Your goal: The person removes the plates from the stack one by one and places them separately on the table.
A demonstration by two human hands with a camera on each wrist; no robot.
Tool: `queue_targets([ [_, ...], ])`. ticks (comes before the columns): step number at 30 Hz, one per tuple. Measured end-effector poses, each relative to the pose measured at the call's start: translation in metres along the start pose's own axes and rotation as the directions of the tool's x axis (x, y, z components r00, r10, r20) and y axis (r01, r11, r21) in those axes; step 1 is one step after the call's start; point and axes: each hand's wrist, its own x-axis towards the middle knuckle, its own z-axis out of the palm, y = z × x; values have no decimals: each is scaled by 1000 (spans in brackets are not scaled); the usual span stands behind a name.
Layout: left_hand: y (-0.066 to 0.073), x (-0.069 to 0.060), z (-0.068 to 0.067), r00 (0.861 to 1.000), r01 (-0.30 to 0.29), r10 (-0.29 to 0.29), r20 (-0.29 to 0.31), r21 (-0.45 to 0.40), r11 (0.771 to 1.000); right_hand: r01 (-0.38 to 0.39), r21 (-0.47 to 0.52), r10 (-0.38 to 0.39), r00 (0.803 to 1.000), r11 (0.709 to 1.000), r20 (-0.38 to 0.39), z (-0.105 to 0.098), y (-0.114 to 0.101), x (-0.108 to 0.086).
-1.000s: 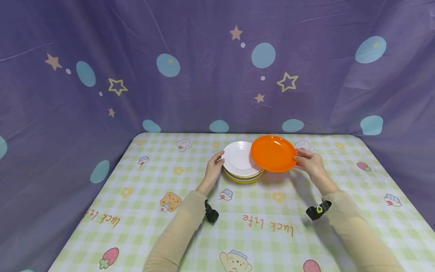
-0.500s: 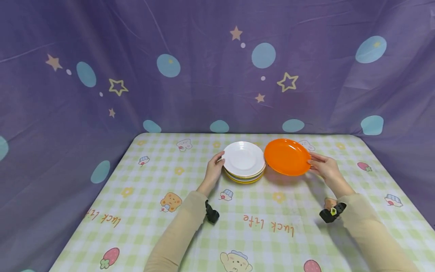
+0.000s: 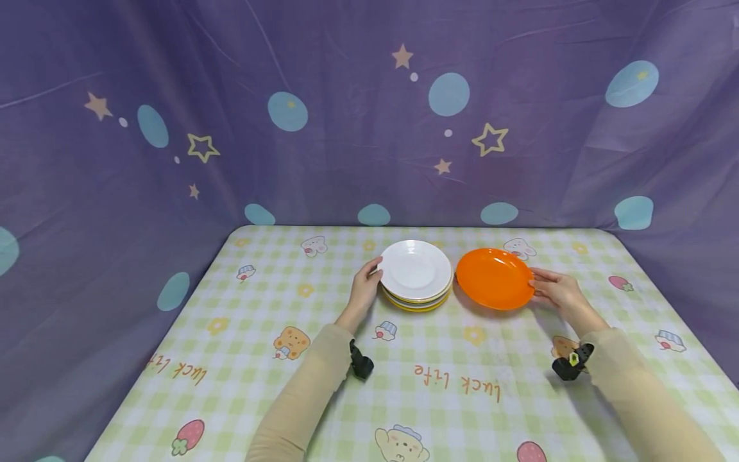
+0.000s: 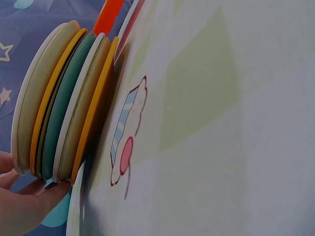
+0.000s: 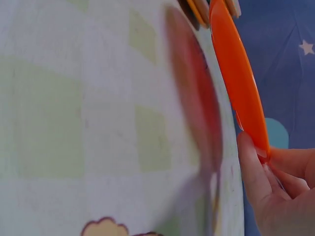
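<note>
Right hand pinches orange plate by one edge; a weak grip could drop it. Left hand, unclenched, touches white-topped plate stack.

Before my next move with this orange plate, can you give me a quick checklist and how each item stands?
1. Right hand gripping the orange plate by its rim: ok.
2. Orange plate apart from the plate stack: ok, a narrow gap shows in the head view.
3. Orange plate down on the tablecloth: not ok, the right wrist view shows it raised.
4. Left hand touching the plate stack: ok.
5. Left hand pressing firmly enough: cannot tell.
</note>
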Motion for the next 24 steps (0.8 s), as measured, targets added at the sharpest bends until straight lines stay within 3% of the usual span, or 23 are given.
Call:
queue_targets([
  [10,0,0,0,1000,6,-6,3,-13,1000,-36,12,36,999,999,15,-10,12,9],
  [24,-1,0,0,1000,7,-7,4,-23,1000,-75,-50,77,996,996,41,-15,18,15],
])
